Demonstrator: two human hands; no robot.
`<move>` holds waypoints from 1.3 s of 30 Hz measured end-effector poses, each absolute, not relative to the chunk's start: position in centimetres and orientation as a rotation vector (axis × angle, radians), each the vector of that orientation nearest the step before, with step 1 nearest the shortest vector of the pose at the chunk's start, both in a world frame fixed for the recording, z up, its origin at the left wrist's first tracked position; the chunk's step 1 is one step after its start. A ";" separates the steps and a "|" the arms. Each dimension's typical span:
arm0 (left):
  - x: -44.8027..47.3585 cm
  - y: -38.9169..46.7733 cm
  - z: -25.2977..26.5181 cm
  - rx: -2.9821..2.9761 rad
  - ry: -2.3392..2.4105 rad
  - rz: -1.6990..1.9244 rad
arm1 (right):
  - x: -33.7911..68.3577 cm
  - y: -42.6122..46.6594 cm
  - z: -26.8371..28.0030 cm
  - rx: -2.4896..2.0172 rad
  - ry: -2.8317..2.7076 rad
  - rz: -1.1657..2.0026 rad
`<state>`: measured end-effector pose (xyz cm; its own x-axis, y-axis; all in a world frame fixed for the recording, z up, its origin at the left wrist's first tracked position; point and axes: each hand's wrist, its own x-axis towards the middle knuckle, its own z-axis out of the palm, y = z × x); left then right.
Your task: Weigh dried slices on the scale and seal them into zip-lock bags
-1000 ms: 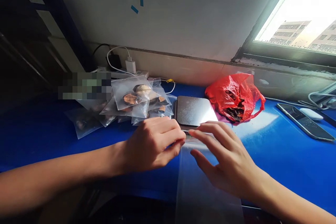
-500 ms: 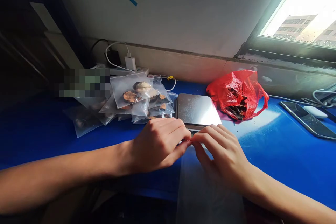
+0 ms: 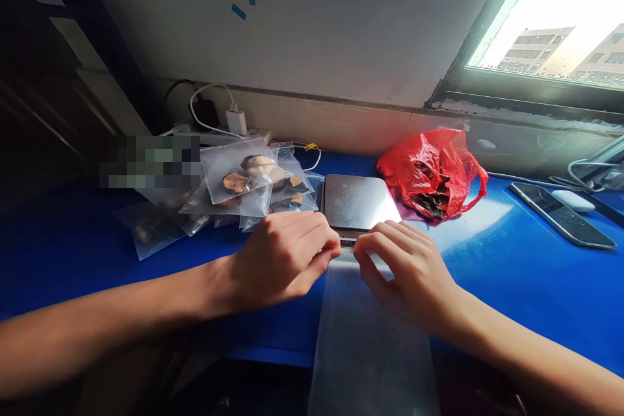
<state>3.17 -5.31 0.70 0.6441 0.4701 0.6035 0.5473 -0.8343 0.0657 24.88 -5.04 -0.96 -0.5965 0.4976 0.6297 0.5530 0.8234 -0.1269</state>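
The step in hand appears to be working at the top edge of a clear bag, which hangs below and between the left hand and the right hand, its lower part reaching past the near edge of the worktop. The left thumb and forefinger are closed together on that edge, the other fingers folded in; the right thumb and forefinger seem closed on it too, across a narrow gap, though the fingertips hide how much film each has pinched. The bag's mouth shows no clear opening, so in my judgement the next move calls for a light rub or peel to part the layers, with an even hold on both sides so the thin film doesn't slip. As for pose, the left arm comes in low from the left, back of the hand up and knuckles arched; the right arm slants in from the lower right, fingers bowed, leaving a hollow under the forefinger. Just beyond the fingertips sits a metal-topped scale, with filled bags heaped beyond the left hand and a red bag of dark pieces beyond the right; a phone lies well to the right hand's right
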 end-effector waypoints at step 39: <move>0.1 -3.8 3.5 -2.597 -1.558 -1.334 | 29.8 -1.2 1.6 -1.155 -1.875 0.303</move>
